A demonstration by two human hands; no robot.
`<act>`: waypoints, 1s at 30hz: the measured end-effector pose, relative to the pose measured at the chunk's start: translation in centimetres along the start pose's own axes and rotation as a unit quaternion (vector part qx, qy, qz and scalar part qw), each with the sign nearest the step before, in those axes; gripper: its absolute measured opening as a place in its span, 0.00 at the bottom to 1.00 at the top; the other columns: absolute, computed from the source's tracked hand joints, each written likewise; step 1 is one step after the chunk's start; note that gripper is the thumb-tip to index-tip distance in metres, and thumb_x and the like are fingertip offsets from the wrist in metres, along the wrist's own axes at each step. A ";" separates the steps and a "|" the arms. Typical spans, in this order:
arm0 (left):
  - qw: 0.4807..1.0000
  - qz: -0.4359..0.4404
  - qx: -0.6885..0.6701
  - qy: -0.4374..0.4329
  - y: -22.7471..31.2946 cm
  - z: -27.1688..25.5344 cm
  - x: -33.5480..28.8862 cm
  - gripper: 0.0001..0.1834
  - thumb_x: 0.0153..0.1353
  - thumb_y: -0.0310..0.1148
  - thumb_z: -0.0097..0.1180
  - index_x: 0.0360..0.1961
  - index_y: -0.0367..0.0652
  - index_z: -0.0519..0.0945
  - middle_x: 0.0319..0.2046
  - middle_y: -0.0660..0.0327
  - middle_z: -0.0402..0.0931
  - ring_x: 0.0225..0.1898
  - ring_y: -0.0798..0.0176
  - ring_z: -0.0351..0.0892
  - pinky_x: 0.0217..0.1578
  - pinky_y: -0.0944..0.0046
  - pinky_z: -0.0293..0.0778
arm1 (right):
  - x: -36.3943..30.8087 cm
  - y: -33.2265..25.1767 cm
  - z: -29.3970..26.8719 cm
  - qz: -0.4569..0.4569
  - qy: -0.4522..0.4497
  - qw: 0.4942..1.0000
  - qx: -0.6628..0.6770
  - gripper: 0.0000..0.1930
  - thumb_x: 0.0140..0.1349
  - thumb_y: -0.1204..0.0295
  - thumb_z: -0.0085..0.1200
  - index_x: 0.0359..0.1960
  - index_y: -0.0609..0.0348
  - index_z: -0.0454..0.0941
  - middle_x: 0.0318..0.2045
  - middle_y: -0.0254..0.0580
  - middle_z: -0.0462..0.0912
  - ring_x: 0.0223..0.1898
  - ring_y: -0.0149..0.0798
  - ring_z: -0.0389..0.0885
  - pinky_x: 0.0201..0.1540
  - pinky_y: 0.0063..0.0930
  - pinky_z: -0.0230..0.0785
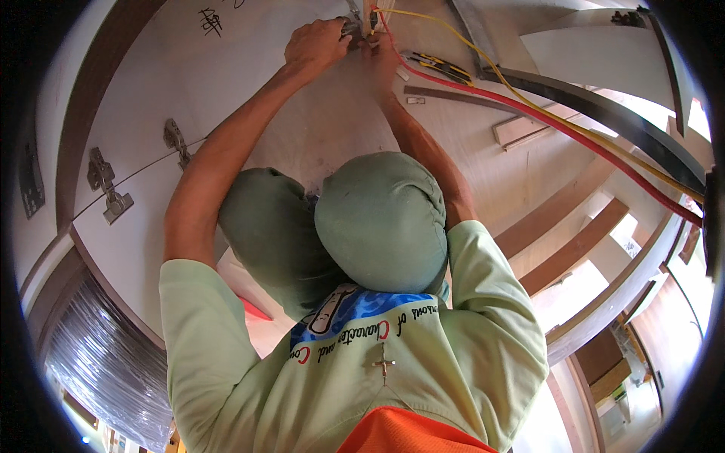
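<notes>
Both my arms reach forward past my bent knees to the foot of a narrow wooden post (370,9) at the top of the view. My left hand (316,44) is closed around a dark metal tool (350,29), mostly hidden by the fingers; its kind does not show. Close beside it, my right hand (380,64) is slightly blurred, its fingertips pinched together low against the post, and what they hold is too small to make out. A red cable (483,92) and a yellow cable (461,38) start near the post and pass over to the right.
Black-and-yellow hand tools (442,66) lie right of my right hand, near a dark flat strip (461,97) and a small wooden frame piece (521,130). Metal cabinet hinges (109,185) sit on white panels at left. Plastic-wrapped material (109,362) stands lower left; curved boards (578,245) line the right.
</notes>
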State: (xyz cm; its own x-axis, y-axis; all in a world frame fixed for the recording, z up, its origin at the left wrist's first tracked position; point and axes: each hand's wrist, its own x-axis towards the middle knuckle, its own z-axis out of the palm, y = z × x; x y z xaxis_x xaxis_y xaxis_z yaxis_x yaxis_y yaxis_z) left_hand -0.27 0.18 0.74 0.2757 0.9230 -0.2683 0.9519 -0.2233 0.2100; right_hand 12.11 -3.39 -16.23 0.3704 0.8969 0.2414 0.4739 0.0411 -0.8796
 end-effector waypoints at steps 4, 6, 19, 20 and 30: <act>1.000 -0.004 0.010 0.000 -0.2 0.1 0.0 0.17 0.63 0.44 0.56 0.47 0.45 0.80 0.39 0.52 0.83 0.42 0.47 0.83 0.45 0.50 0.77 | 0.0 -0.8 -0.6 0.025 -0.017 0.999 0.026 0.15 0.55 0.73 0.63 0.44 0.58 0.75 0.31 0.43 0.81 0.38 0.41 0.80 0.43 0.37 0.69; 1.000 -0.009 -0.017 0.010 -0.5 0.6 -0.1 0.17 0.63 0.44 0.56 0.48 0.45 0.80 0.39 0.52 0.83 0.42 0.47 0.83 0.46 0.50 0.77 | -0.5 -1.3 -0.9 -0.052 -0.002 0.999 0.004 0.21 0.55 0.77 0.60 0.51 0.60 0.70 0.43 0.49 0.77 0.43 0.49 0.79 0.46 0.40 0.70; 1.000 -0.025 -0.007 0.018 -0.9 0.7 -0.4 0.18 0.64 0.46 0.55 0.48 0.47 0.80 0.38 0.52 0.83 0.43 0.47 0.83 0.46 0.50 0.77 | -4.0 -1.4 1.4 -0.050 0.046 0.998 0.009 0.35 0.54 0.77 0.57 0.66 0.61 0.60 0.54 0.56 0.73 0.54 0.57 0.74 0.55 0.45 0.66; 1.000 -0.014 -0.001 0.024 -1.0 0.9 -0.3 0.19 0.63 0.47 0.55 0.48 0.46 0.80 0.37 0.50 0.83 0.41 0.47 0.83 0.45 0.50 0.77 | -3.8 -1.3 1.3 -0.039 0.042 0.998 0.009 0.34 0.54 0.77 0.56 0.65 0.61 0.61 0.53 0.55 0.74 0.53 0.57 0.74 0.54 0.45 0.67; 0.999 0.028 -0.023 0.033 -1.9 1.1 0.0 0.22 0.63 0.49 0.56 0.51 0.47 0.80 0.35 0.49 0.83 0.38 0.46 0.84 0.42 0.48 0.79 | -0.7 -0.2 0.0 -0.046 -0.011 0.998 0.044 0.19 0.53 0.76 0.55 0.48 0.60 0.68 0.40 0.52 0.76 0.42 0.55 0.76 0.45 0.46 0.67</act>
State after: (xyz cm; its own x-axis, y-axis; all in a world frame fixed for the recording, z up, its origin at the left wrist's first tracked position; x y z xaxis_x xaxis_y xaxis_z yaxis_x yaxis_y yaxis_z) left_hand -1.95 0.29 -0.69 0.3175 0.9287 -0.1917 0.9276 -0.2621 0.2663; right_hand 11.77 -4.01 -16.23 0.3108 0.8971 0.3140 0.4333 0.1603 -0.8869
